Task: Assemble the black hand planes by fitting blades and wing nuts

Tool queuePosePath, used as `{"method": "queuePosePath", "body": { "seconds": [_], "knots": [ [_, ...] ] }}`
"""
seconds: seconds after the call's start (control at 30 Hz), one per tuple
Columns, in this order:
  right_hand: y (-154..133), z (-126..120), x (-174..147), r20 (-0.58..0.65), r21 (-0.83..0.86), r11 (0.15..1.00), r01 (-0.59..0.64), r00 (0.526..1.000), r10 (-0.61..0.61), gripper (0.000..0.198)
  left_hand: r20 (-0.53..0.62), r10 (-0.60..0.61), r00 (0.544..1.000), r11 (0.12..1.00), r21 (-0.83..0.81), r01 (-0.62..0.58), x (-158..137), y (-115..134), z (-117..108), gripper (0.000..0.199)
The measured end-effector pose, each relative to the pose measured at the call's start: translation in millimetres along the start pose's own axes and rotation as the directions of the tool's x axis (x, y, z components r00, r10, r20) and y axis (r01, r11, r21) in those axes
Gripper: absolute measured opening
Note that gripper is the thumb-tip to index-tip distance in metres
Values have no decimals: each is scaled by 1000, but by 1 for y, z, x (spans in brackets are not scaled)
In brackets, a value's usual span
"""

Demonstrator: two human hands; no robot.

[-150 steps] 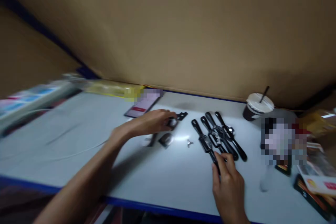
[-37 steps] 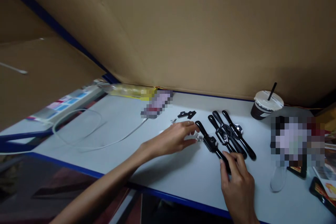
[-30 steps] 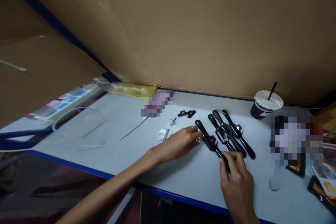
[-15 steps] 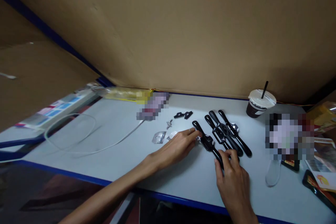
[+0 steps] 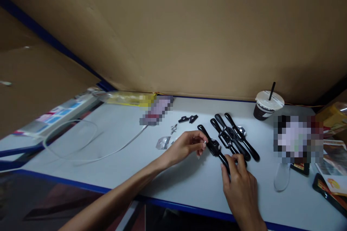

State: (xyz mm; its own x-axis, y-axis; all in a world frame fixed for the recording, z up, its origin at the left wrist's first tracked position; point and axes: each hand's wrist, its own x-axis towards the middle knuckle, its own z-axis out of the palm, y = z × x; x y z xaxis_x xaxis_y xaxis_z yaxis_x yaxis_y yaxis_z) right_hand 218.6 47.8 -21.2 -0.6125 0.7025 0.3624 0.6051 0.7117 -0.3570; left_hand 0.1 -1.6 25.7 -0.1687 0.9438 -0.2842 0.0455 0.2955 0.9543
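Near the middle of the pale tabletop point(image 5: 121, 122), a black two-handled tool point(image 5: 214, 147) is lying at a slant, its far handle pointing away and to the left. The right hand point(image 5: 240, 184) is gripping its near handle, thumb on one side and fingers curling over the other. Beside the tool's central body, the left hand point(image 5: 188, 146) is pinching a small silvery piece point(image 5: 205, 143) between thumb and forefinger; whether the fingertips are also touching the tool is hard to tell.

Just right of that tool, three more black tools point(image 5: 231, 135) are lying close together at a similar slant, the farthest one showing a shiny plate point(image 5: 241, 130) at its middle. Left of the tool, beyond the left hand, two small black pieces point(image 5: 193, 118) are resting end to end, with silvery screws point(image 5: 174, 128) and a slotted metal plate point(image 5: 163, 143) lying nearer.

Farther out to the left, a blurred-out phone point(image 5: 157, 110) is lying with a white cable point(image 5: 116, 151) looping away from it, and a yellow packet point(image 5: 124, 98) is resting by the cardboard wall point(image 5: 189, 36). Toward the far right, a lidded cup point(image 5: 268, 104) is standing upright, a black straw point(image 5: 272, 90) poking out. Nearer on that side, a clear plastic piece point(image 5: 282, 177) is lying below a pixelated patch.
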Motion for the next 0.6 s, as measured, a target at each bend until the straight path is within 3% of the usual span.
{"method": "queuePosePath", "body": {
  "seconds": [0.1, 0.27, 0.37, 0.6],
  "knots": [
    [0, 1, 0, 4, 5, 1000, -4, 1000, 4, 32, -7, 102, 995, 967, 236, -98, 2, 1, 6, 18],
    [0, 0, -1, 24, -3, 1000, -14, 1000, 14, 29, 97, 218, 971, 771, 593, -232, 7, 1, 13, 13],
    [-1, 1, -1, 32, -13, 1000, -21, 999, 22, 27, 112, 202, 973, 698, 681, -223, 10, -3, 13, 13],
    [0, 2, -2, 27, -21, 1000, -2, 1000, 3, 24, 119, 160, 980, 638, 745, -194, 10, -3, 14, 17]
  ]
}}
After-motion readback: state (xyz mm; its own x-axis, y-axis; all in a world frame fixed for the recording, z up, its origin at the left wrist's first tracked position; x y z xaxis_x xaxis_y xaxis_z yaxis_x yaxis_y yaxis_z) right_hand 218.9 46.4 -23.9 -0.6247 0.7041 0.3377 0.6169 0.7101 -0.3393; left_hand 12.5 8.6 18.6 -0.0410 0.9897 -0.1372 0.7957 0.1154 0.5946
